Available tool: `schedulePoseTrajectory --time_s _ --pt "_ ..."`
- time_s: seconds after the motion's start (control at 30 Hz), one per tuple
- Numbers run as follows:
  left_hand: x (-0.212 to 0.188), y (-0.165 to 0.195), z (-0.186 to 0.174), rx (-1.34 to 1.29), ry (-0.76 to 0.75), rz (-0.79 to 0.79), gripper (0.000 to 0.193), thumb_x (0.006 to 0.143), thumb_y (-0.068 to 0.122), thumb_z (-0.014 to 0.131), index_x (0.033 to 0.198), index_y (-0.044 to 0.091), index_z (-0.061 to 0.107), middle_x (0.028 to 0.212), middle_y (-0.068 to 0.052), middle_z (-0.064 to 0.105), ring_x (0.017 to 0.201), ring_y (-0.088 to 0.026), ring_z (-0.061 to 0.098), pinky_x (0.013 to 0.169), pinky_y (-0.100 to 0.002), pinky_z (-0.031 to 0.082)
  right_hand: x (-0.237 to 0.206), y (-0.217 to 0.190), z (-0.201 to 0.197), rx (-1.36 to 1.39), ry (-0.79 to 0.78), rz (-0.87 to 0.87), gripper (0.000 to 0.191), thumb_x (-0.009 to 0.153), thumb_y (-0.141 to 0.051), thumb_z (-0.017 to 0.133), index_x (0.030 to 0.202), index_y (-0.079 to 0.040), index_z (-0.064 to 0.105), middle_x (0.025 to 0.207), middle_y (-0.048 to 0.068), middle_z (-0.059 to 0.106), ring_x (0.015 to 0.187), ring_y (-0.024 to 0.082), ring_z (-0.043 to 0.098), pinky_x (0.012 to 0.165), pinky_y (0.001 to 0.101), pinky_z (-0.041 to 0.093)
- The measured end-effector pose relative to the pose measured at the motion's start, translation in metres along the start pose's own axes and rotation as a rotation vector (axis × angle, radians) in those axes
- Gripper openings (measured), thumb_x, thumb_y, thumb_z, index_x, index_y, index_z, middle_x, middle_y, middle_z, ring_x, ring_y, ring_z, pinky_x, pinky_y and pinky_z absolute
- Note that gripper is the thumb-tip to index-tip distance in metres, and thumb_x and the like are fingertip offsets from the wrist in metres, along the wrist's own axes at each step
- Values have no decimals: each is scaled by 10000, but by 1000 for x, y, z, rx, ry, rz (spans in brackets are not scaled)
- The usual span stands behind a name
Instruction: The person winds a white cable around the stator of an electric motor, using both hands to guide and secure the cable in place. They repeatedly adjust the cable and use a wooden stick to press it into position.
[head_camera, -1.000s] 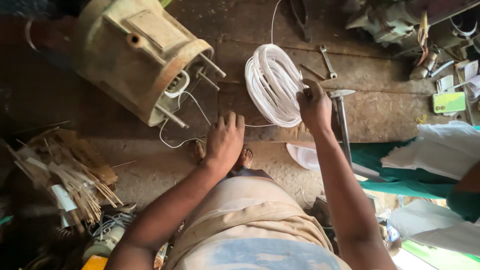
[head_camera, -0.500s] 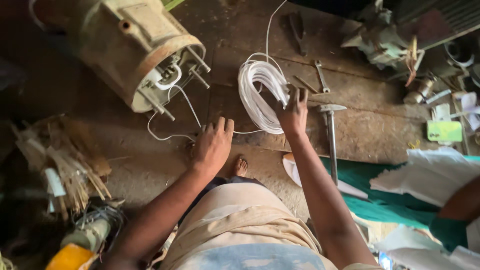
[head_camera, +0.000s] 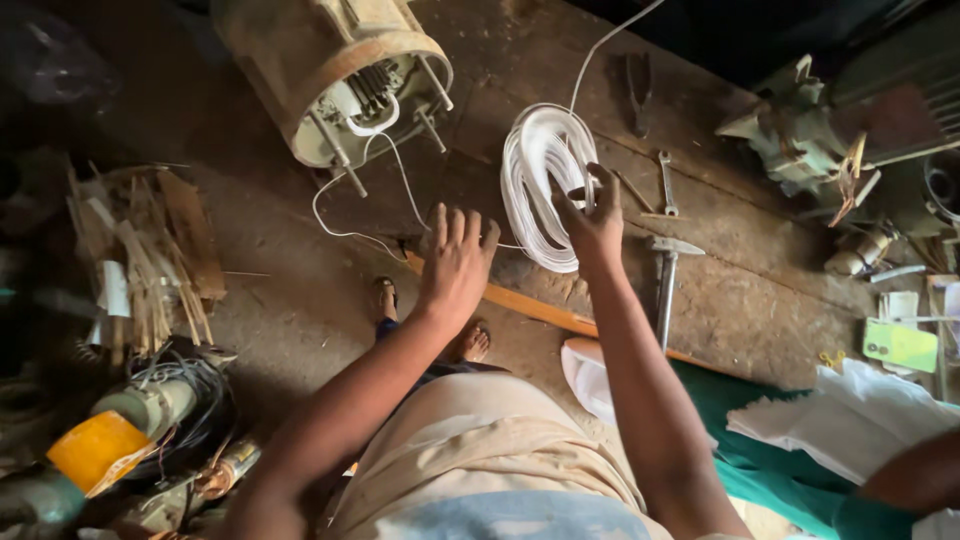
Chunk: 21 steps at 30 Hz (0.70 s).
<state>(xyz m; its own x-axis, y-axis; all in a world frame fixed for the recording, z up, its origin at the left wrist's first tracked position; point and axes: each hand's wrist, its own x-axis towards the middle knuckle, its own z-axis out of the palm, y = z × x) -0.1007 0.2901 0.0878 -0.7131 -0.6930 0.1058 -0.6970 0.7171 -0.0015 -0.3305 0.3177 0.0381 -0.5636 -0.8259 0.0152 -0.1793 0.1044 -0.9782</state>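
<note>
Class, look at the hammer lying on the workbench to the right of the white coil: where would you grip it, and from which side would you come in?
Grip the hammer low on its long, straight handle, coming from above at the near end. It lies flat with its head pointing away, beside the spanner, so the near end of the handle has free room. The right hand is nearest, though its fingers now hold the white coil.

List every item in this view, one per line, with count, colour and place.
motor housing: one, rusty tan, top left, lying on its side
thin wire: one, white, running from the housing along the floor
coil of tubing: one, white, centre, on the floor
pliers: one, dark, top centre
spanner: one, grey, right of the coil
hammer: one, grey, right of centre
bundle of strips: one, pale brown, left
green cloth: one, bottom right
left hand: flat on the floor, empty
right hand: gripping the coil
</note>
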Motion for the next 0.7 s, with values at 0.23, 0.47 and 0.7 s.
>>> schedulePoseTrajectory --time_s 0.23,0.47,0.7 --pt "27 35 36 107 276 307 652 872 192 584 1517 136 500 1589 -86 436 1506 -267 346 1240 -502 204 3 -13 -17 432 -182 287 550 983 -35 517 1509 5 362 1048 86 771 750 124 653 623 222 530" --pt "9 41 70 -318 212 343 585 1000 197 583 1552 54 453 1606 -198 436 1497 -363 397 1263 -517 252 19 -21 -30 751 -52 434 576 955 27 549 1516 22 418 986 120 705 608 90 504 526 237 441" --pt "14 -1 15 -207 418 185 426 945 281 664 1344 147 593 1342 -203 587 1392 -404 446 1157 -617 308 -24 -104 -71 565 -102 295 441 1042 -82 563 1473 14 551 1007 57 664 607 46 432 517 201 354"
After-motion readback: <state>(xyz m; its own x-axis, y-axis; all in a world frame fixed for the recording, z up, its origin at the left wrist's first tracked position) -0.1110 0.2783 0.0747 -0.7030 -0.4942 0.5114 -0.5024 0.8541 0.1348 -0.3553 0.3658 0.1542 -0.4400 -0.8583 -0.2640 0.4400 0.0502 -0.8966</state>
